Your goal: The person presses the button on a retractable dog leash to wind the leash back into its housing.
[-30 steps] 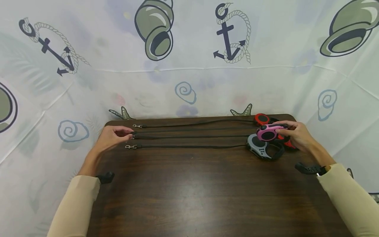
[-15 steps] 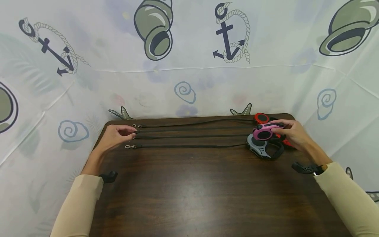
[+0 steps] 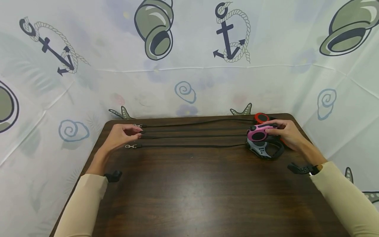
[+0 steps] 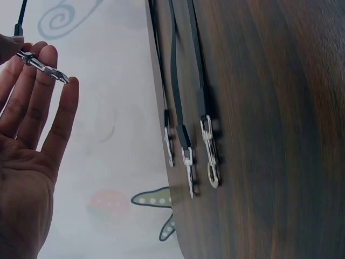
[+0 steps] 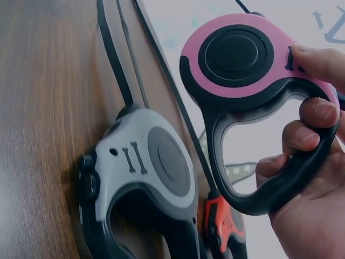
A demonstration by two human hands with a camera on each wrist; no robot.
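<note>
Right hand point(image 3: 286, 133) grips the pink leash point(image 3: 257, 133), left hand point(image 3: 120, 135) pinches its clip point(image 4: 45, 66); letting go might whip the cord point(image 4: 22, 13) back.

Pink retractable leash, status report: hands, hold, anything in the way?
Left hand pinching snap hook, right hand gripping handle. Pink retractable leash held aloft. Possible obstruction: gray retractable leash on table.

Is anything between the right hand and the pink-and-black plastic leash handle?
No, nothing visible: the right hand grips the pink-and-black plastic leash handle. The grey-and-black plastic handle is nearby, not between them.
</note>
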